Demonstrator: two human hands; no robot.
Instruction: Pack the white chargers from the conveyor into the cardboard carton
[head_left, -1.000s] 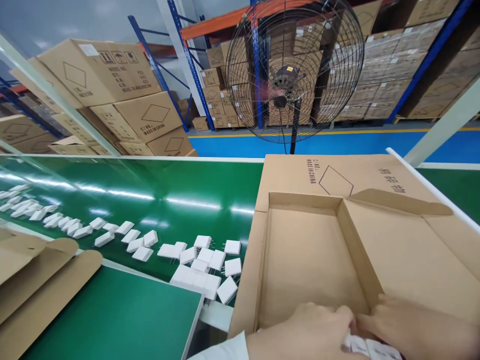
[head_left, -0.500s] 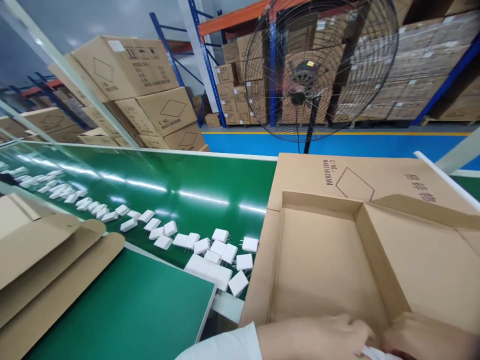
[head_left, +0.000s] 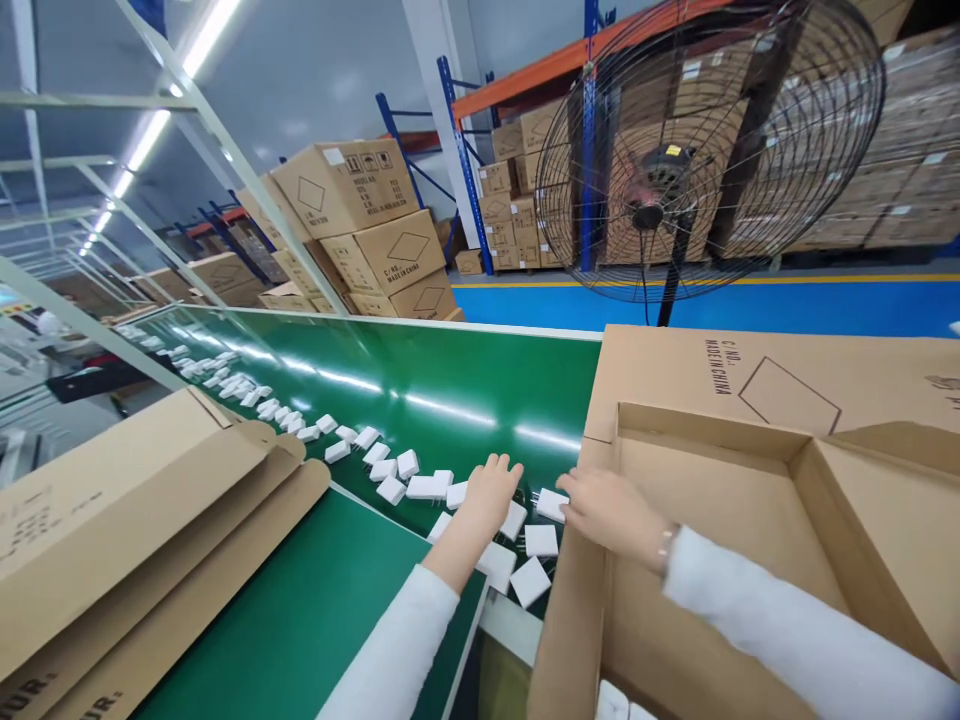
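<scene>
White plug adapters with metal pins [head_left: 541, 541] lie scattered along the green conveyor belt [head_left: 465, 365]. My left hand [head_left: 487, 495] is over the cluster at the belt's near end, fingers spread, hiding some adapters beneath it. My right hand [head_left: 611, 512] reaches left across the wall of an open cardboard box [head_left: 697, 500]. Its fingers are apart, with their tips at the edge of one white adapter [head_left: 551, 505]; a firm grip is not visible. Low in the box, a couple of white pieces [head_left: 613, 700] show at the frame's bottom edge.
Folded cardboard sheets [head_left: 150, 520] lie at the left on a green tabletop [head_left: 300, 610]. Behind the belt stand stacked cartons [head_left: 382, 250] and a large black fan [head_left: 649, 215]. Blue and orange racks [head_left: 461, 165] hold more boxes. Pale metal frame bars [head_left: 225, 140] cross the upper left.
Both hands have moved from low inside the box, where they were together around something white, up and left to the adapters on the belt. The view has shifted left and up.
</scene>
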